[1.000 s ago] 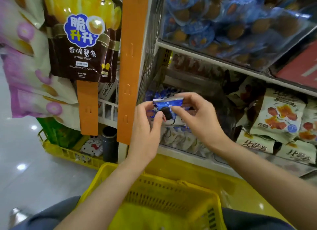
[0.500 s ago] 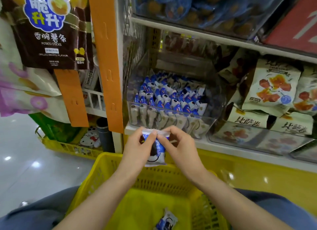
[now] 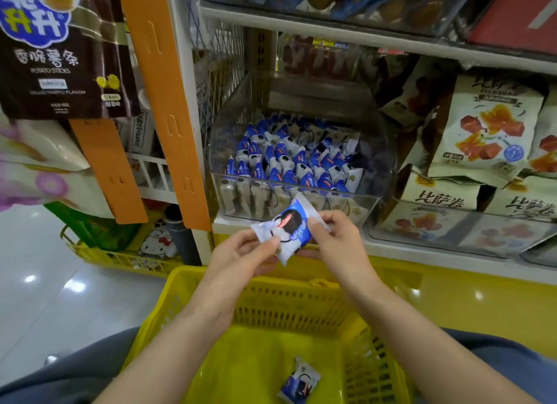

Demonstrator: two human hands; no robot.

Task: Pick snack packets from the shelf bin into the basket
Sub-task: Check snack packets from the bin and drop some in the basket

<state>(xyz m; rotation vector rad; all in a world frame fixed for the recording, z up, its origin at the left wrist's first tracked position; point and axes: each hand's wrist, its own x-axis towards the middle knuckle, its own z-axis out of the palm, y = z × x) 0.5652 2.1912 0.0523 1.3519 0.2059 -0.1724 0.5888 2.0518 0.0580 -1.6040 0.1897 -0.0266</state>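
A blue and white snack packet is held between both hands above the far rim of the yellow basket. My left hand pinches its lower left corner and my right hand pinches its right end. Behind them a clear shelf bin holds several packets of the same kind. One more such packet lies on the basket's floor.
An orange hanging strip and a white shelf post stand left of the bin. Potato stick bags hang at the top left. Cream snack bags fill the shelf to the right. A second yellow basket sits on the glossy floor at the left.
Both hands have carried the packet from in front of the bin down to just above the basket's far rim, and it now lies tilted flat between them.
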